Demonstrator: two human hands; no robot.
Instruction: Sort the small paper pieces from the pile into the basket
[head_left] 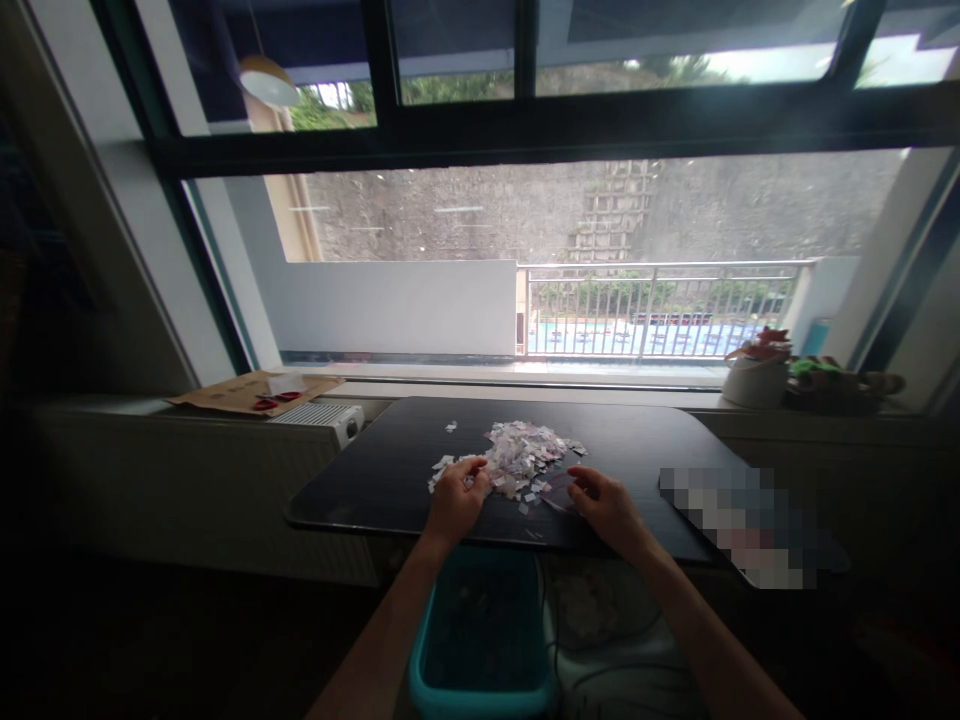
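A loose pile of small pale paper scraps [521,450] lies on the dark tabletop [390,470]. At its left edge my left hand [456,502] rests with fingers curved and the thumb apart; its fingertips touch the scraps, and no held thing shows. My right hand [609,508] is to the right of the pile, thumb and fingers closed on the edge of a thin, clear plastic piece [556,492]. That piece lies low over the table beside several stray scraps. Its exact shape is hard to make out.
Below the table's near edge stands a teal plastic bin [484,695], with cables on its right. A blurred-out flat object [739,525] overhangs the table's right side. Red-handled scissors [276,401] lie on brown paper [225,392] at left. A plant pot [756,382] stands on the sill.
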